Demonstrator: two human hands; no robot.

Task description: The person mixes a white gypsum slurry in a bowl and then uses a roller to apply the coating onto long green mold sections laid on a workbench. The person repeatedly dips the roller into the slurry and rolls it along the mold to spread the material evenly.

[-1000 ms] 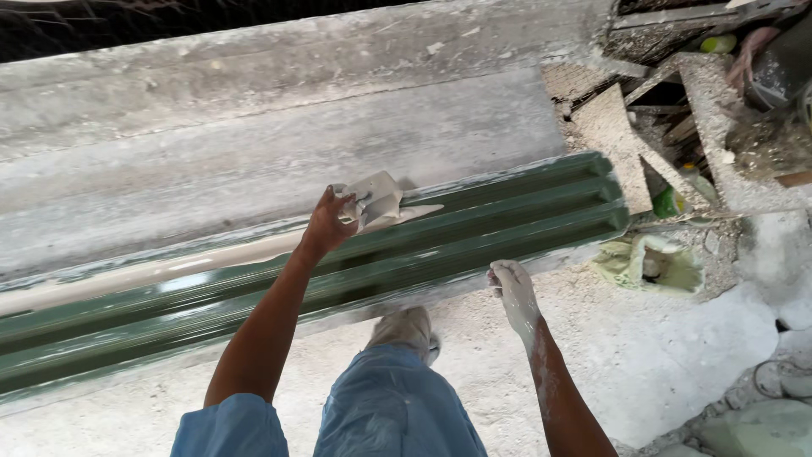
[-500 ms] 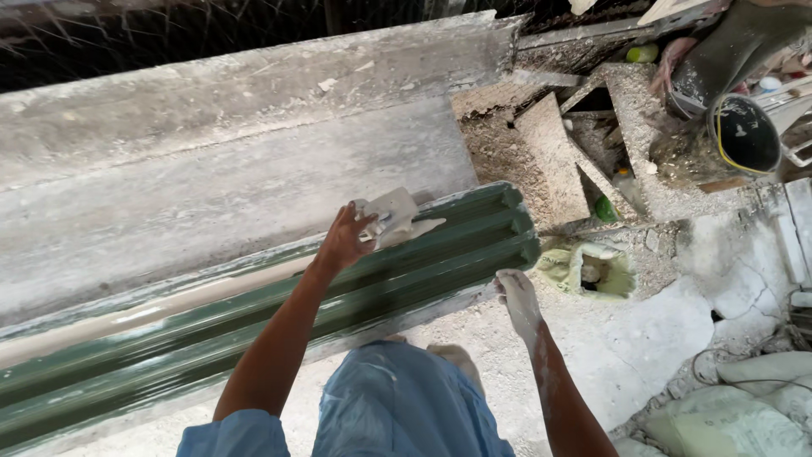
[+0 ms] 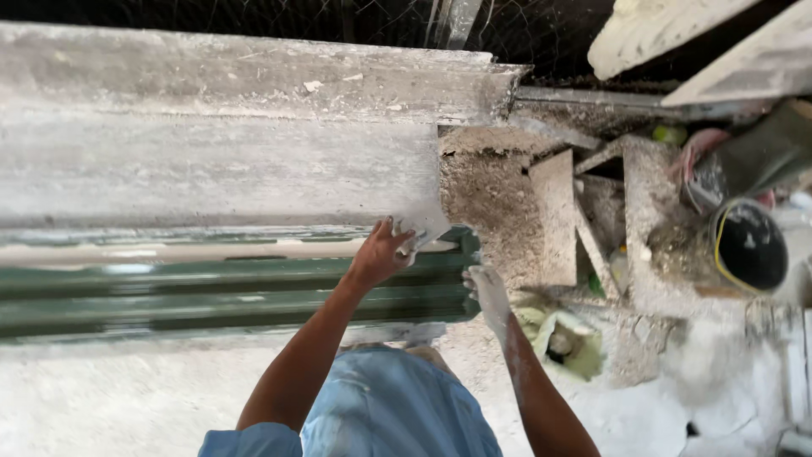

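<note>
A long dark green ribbed mould [image 3: 211,296] lies across the view, with a pale strip of wet plaster [image 3: 169,252] along its far edge. My left hand [image 3: 381,254] is shut on a flat grey scraper [image 3: 420,230], pressed at the mould's far edge near its right end. My right hand [image 3: 488,292], white with dust, rests with fingers extended against the mould's right end. Behind the mould lies a wide grey concrete slab [image 3: 211,169]. My knee in blue cloth [image 3: 397,406] is below.
Broken concrete pieces and rubble [image 3: 558,211] lie to the right of the slab. A black bucket [image 3: 748,245] stands at far right. A yellow-green crumpled container [image 3: 567,343] sits by my right arm. The floor [image 3: 127,398] is white with dust.
My left hand has slid the scraper rightward along the mould to its right end. My right hand has come up from hanging free to touch the mould's end.
</note>
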